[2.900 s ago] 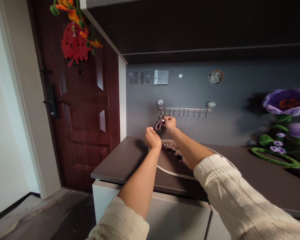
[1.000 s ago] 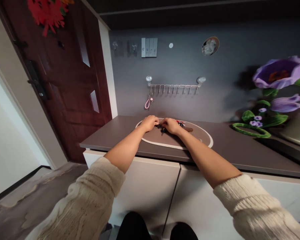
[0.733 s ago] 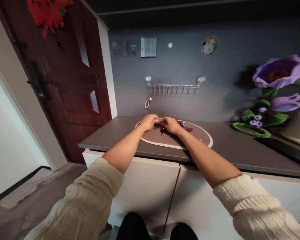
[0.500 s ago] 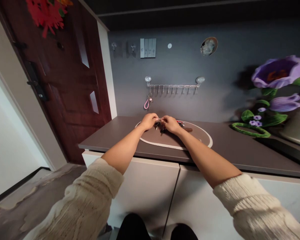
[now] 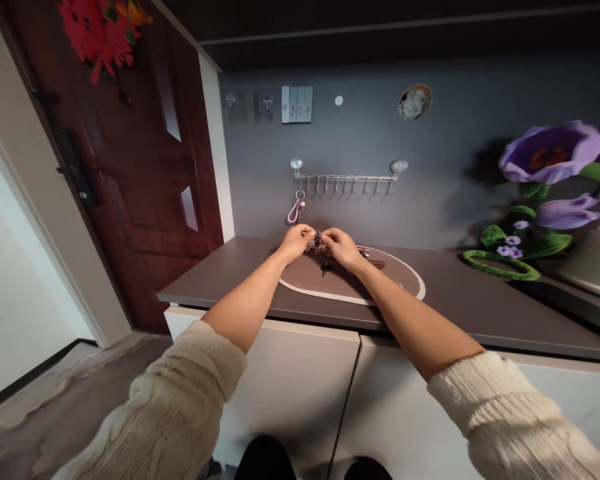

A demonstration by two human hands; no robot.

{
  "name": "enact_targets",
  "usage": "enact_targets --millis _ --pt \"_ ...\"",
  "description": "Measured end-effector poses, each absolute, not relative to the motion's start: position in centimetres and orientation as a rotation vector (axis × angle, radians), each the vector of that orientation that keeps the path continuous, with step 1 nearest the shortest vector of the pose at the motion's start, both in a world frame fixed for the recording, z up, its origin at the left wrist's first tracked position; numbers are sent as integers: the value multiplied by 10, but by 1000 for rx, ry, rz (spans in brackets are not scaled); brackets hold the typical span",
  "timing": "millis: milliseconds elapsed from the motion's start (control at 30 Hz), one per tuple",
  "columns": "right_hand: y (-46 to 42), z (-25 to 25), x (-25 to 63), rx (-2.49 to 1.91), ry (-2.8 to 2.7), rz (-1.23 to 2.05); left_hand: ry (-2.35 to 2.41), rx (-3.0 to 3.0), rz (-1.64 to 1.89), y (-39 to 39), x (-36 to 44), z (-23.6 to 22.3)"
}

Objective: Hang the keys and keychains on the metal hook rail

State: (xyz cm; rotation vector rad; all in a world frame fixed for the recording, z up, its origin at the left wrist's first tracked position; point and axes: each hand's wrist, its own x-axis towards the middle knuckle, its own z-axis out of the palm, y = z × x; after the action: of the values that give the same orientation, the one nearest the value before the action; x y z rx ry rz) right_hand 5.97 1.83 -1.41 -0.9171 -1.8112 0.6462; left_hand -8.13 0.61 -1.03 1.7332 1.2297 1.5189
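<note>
Now both hands lift: left hand & right hand pinch a key bunch off the oval mat, rising toward hook rail.

Key bunch too small; fingers hide part

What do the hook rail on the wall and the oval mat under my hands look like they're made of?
Hook rail: probably polished metal, silvery and glinting, with clear suction-style end caps. Oval mat: matte brown with a pale rim, lying flat on the countertop; possibly leather or faux leather, hard to tell.
</note>
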Motion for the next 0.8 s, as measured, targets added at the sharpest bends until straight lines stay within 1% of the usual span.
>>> enact_targets --millis 167,433,533,667,800 --pt "15 -11 60 -897 -1797 615 1211 1717 1537 5 -81 -9" --pt "15 -13 61 -843 -1711 830 1193 1797 1543 7 -79 -10" --pt "16 -14 62 -857 -1718 838 1195 1843 1548 5 -77 -9" --pt "16 -13 63 -845 -1759 764 1150 1905 1590 3 -76 -7" --pt "17 -11 64 -821 -1828 539 1121 1935 1625 2 -77 -6"
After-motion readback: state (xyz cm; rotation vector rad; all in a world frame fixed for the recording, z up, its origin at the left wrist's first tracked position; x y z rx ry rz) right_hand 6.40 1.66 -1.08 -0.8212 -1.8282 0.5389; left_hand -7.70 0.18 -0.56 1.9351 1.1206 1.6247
